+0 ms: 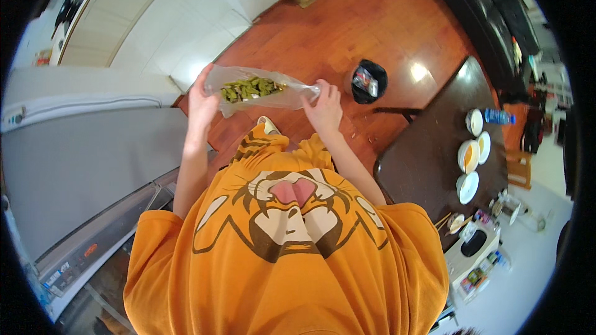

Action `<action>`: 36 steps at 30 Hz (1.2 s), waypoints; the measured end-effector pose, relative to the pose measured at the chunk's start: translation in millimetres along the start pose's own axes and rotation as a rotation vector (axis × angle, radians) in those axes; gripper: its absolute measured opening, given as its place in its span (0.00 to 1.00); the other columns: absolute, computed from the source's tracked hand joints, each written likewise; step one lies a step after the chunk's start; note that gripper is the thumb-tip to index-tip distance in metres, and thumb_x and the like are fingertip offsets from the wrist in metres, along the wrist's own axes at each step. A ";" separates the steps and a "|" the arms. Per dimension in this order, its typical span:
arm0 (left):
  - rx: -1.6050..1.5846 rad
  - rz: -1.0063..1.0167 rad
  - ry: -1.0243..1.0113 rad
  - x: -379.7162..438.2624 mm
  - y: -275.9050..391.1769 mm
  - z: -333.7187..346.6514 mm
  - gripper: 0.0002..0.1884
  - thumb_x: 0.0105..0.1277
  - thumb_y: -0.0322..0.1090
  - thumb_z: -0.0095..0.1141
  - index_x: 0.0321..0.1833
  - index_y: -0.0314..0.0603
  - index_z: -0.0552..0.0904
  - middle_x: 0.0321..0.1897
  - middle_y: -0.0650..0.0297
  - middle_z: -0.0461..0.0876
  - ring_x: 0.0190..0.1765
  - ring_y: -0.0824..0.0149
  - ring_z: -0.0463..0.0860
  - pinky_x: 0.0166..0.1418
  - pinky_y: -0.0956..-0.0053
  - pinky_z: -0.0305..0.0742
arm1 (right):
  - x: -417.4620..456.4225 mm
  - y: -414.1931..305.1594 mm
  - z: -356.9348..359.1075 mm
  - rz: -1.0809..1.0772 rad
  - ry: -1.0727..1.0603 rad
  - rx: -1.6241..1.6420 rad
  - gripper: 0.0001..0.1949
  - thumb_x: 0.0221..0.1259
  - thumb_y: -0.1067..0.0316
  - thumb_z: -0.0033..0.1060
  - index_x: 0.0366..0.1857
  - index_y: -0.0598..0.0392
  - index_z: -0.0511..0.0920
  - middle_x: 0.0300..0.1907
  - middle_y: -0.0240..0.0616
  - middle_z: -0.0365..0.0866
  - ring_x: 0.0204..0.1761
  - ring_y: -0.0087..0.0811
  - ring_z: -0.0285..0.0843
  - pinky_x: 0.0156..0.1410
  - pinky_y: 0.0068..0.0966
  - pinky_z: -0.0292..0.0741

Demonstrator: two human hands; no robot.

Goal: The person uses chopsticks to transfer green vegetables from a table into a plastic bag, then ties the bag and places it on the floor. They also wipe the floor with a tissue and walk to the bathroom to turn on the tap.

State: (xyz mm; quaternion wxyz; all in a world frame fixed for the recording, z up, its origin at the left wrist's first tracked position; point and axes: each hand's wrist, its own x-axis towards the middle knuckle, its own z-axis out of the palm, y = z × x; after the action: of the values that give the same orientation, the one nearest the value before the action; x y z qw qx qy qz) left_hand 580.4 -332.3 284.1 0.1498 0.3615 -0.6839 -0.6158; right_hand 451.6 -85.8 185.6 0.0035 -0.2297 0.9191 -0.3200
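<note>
Between my two hands, a clear plastic bag [298,97] is stretched sideways above the wooden floor. Inside it lies a heap of chopped green vegetable pieces [253,88], mostly towards its left half. My left hand [203,102] grips the bag's left end, thumb in front. At the other end, my right hand [324,108] pinches the bag where the plastic is gathered and narrow. Which end is the bag's mouth I cannot tell. My hands are at about the same height, in front of my body.
A black-lined trash bin [369,81] with wrappers in it stands on the floor [409,32] ahead, right of the bag. The dark table [419,149] at right holds several bowls [468,156] and a plastic bottle [499,117]. A grey refrigerator-like appliance [93,172] is close on the left.
</note>
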 end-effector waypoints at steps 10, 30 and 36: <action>0.335 0.064 0.188 41.7 -17.9 -133.8 0.35 0.48 0.16 0.48 0.65 0.43 0.74 0.61 0.50 0.74 0.62 0.50 0.75 0.65 0.69 0.68 | 108.3 -83.4 130.6 0.133 -0.325 0.601 0.07 0.59 0.67 0.61 0.36 0.57 0.83 0.34 0.33 0.79 0.38 0.22 0.75 0.42 0.23 0.72; 0.880 0.865 -0.022 252.6 86.0 -195.1 0.19 0.50 0.23 0.57 0.47 0.41 0.78 0.31 0.64 0.78 0.42 0.61 0.79 0.44 0.71 0.78 | 282.5 -297.4 172.5 -0.472 -0.876 0.747 0.18 0.57 0.66 0.66 0.51 0.54 0.78 0.46 0.39 0.81 0.51 0.36 0.77 0.62 0.33 0.68; 0.492 0.990 -0.255 320.0 79.1 -153.4 0.15 0.52 0.19 0.58 0.43 0.42 0.79 0.34 0.62 0.81 0.43 0.59 0.81 0.44 0.68 0.79 | 307.0 -299.0 217.9 -0.609 -0.436 0.686 0.14 0.51 0.67 0.63 0.43 0.50 0.80 0.43 0.33 0.82 0.44 0.38 0.76 0.56 0.32 0.65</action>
State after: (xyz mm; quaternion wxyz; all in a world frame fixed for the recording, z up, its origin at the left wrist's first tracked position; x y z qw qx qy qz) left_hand 433.6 -663.7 312.6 0.2482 -0.0553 -0.9078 -0.3334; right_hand 336.0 -550.2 231.9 0.1769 -0.5344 0.6303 -0.5346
